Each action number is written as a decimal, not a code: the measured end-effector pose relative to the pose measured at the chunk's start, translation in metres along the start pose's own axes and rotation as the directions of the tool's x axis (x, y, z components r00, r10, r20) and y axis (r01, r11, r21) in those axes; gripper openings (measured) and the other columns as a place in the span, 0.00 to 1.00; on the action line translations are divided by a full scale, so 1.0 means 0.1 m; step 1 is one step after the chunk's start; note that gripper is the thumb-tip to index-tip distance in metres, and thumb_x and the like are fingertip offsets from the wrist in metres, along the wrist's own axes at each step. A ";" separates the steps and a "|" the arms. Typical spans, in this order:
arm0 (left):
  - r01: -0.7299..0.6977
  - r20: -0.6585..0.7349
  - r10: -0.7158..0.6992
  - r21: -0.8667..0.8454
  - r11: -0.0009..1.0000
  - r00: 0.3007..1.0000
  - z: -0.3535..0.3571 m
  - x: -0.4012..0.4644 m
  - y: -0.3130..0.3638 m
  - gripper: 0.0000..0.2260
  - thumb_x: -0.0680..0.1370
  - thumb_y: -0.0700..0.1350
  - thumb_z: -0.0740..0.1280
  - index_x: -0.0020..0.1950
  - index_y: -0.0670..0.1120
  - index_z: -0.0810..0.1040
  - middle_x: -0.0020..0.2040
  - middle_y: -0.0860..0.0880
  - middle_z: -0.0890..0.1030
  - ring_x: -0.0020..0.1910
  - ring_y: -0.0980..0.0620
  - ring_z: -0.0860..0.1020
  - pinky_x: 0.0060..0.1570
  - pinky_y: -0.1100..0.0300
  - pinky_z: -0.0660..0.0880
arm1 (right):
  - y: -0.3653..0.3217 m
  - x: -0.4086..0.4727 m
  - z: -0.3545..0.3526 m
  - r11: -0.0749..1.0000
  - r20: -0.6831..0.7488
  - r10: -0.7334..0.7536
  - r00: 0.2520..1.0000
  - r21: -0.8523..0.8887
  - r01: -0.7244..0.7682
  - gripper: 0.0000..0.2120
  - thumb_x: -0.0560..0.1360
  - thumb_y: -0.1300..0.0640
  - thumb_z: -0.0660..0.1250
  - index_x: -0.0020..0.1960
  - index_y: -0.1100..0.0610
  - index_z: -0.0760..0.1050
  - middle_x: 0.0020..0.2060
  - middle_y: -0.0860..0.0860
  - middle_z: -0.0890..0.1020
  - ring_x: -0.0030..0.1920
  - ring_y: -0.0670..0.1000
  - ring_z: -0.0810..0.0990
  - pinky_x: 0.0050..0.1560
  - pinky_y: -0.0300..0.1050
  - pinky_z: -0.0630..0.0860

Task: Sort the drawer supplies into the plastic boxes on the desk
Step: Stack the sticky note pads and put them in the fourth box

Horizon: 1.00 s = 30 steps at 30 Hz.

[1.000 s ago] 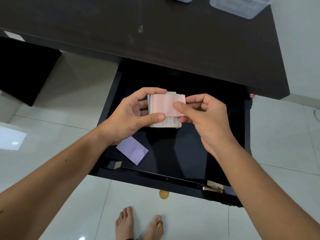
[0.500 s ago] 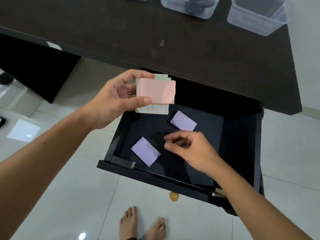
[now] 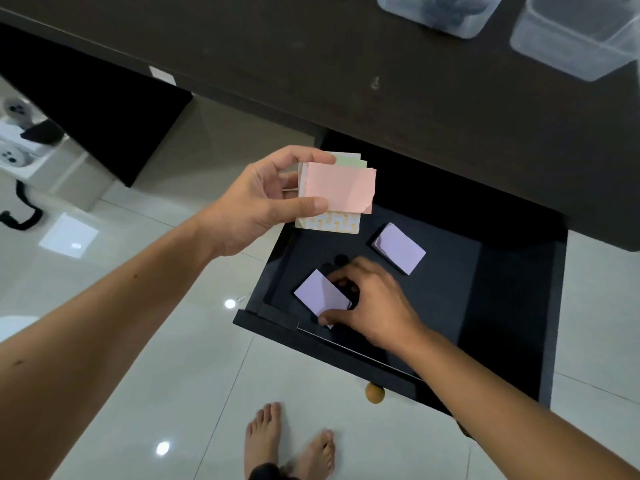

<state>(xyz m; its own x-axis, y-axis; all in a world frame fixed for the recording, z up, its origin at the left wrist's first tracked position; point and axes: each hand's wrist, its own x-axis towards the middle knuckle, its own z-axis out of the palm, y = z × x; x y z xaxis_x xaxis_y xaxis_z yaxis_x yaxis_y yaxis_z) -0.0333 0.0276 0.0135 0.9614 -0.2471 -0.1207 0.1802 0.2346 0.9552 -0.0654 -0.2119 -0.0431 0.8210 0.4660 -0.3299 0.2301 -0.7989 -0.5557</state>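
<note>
Drawer (image 3: 512, 306) as our landmark: above its far left corner our left hand (image 3: 256, 206) pinches a stack of paper notes (image 3: 337, 194), pink on top, between thumb and fingers. Inside the drawer, near its front edge, our right hand (image 3: 374, 306) curls around a lilac pad (image 3: 320, 296). A second lilac pad (image 3: 398, 247) lies farther back. Two plastic boxes (image 3: 440, 15) stand on the worktop (image 3: 311, 64) beyond.

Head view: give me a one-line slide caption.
Left hand holds a stack of sticky notes above the open drawer while right hand grips a purple pad.
</note>
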 end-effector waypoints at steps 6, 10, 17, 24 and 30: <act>0.011 0.010 -0.010 -0.010 1.000 1.000 -0.01 -0.01 -0.01 0.22 0.74 0.37 0.76 0.65 0.52 0.78 0.61 0.47 0.84 0.61 0.46 0.81 0.58 0.52 0.82 | 0.10 -0.02 0.00 0.990 0.023 -0.018 1.000 0.139 0.015 0.24 0.64 0.50 0.86 0.51 0.39 0.76 0.49 0.39 0.78 0.52 0.39 0.73 0.48 0.35 0.70; 0.013 0.009 -0.013 -0.010 1.000 1.000 0.01 -0.02 0.01 0.22 0.74 0.36 0.76 0.66 0.51 0.77 0.60 0.47 0.85 0.61 0.46 0.82 0.58 0.53 0.81 | 0.15 -0.07 -0.11 0.920 0.022 -0.016 1.000 0.392 0.006 0.15 0.70 0.57 0.83 0.47 0.43 0.80 0.45 0.43 0.85 0.46 0.48 0.83 0.49 0.44 0.81; 0.033 0.008 -0.033 0.000 0.999 0.999 0.02 -0.03 0.04 0.22 0.75 0.35 0.75 0.66 0.52 0.78 0.62 0.46 0.84 0.62 0.46 0.82 0.56 0.56 0.81 | 0.17 -0.35 -0.55 0.672 -0.081 0.095 0.992 0.741 -0.004 0.11 0.70 0.59 0.80 0.49 0.46 0.87 0.48 0.53 0.88 0.45 0.58 0.88 0.45 0.52 0.87; 0.059 0.017 -0.059 0.001 0.998 0.998 0.12 -0.01 0.06 0.23 0.74 0.35 0.74 0.67 0.50 0.77 0.61 0.46 0.84 0.60 0.49 0.83 0.52 0.60 0.81 | 0.05 -0.48 -1.07 0.544 -0.393 0.090 0.915 0.789 0.285 0.11 0.71 0.56 0.77 0.53 0.48 0.87 0.50 0.51 0.88 0.50 0.53 0.87 0.42 0.44 0.85; 0.054 0.053 -0.054 0.006 0.999 0.997 0.24 0.02 0.00 0.25 0.74 0.35 0.74 0.69 0.49 0.76 0.62 0.42 0.83 0.61 0.45 0.83 0.58 0.56 0.81 | -0.10 -0.31 -1.28 0.496 -0.367 0.035 0.929 0.814 0.303 0.14 0.75 0.55 0.74 0.60 0.50 0.85 0.50 0.53 0.85 0.53 0.51 0.84 0.47 0.44 0.83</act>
<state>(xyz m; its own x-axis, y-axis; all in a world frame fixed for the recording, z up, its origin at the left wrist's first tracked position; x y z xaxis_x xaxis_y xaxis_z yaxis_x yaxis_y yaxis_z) -0.0361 0.0042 0.0196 0.9379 -0.3092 -0.1573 0.2301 0.2151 0.9491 -0.0263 -0.2669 0.0704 0.9630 0.2656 -0.0455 -0.0621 0.0542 -0.9966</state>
